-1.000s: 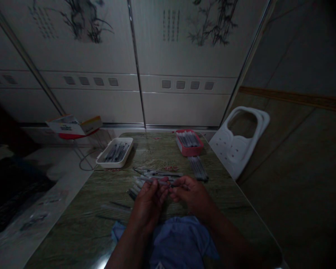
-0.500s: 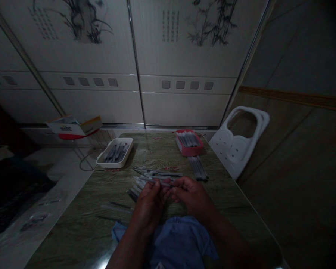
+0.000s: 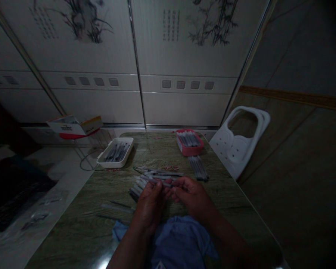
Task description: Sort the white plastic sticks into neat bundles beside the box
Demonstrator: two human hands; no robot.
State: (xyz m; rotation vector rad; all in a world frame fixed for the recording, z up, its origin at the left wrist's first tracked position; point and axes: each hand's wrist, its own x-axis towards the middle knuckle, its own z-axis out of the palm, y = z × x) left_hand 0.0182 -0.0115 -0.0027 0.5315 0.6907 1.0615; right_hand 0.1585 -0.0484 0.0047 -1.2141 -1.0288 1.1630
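Dim light. My left hand (image 3: 152, 194) grips a slim, clear-barrelled pen (image 3: 166, 184), thumb across it; my right hand (image 3: 189, 190) pinches its 3 o'clock end between thumb and fingertips. Both hands on it, so neither is nearer. Long axis runs roughly 9 to 3, the 9 o'clock end tipped slightly away from me. The right hand's pinch looks nearly in line with the barrel, which I judge suits a pull, push or twist along it. Fine detail at the tip: too dark to tell.

From the pen: loose pens (image 3: 164, 173) on the worktop (image 3: 235, 220) at 11 to 12, just beyond my fingers, lying much the same way. Row of pens (image 3: 198, 169) at 2, pointing away from me, nearer my right hand. Pink box (image 3: 192, 151) at 1, white tray (image 3: 113, 164) at 10, both holding pens.
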